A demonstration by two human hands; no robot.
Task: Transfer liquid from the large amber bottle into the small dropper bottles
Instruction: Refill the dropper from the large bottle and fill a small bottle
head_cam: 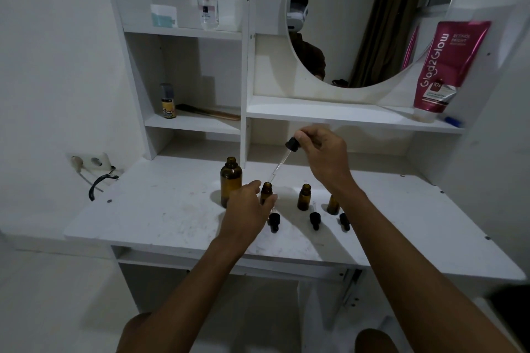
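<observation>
Amber bottle [231, 180] stands uncapped on the desk [160, 209], just beside the left hand [248, 210], which grips a small bottle [266, 190]. The right hand [325, 153] pinches a dropper [292, 145], its tip at that bottle's mouth.

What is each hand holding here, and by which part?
Right hand pinches the dropper by its black bulb; left hand grips a small bottle round its body.

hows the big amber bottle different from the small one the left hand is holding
The large amber glass bottle is taller and wider than the small amber glass bottle. The left hand grips the small one, not the large one. Both stand upright, uncapped.
</observation>
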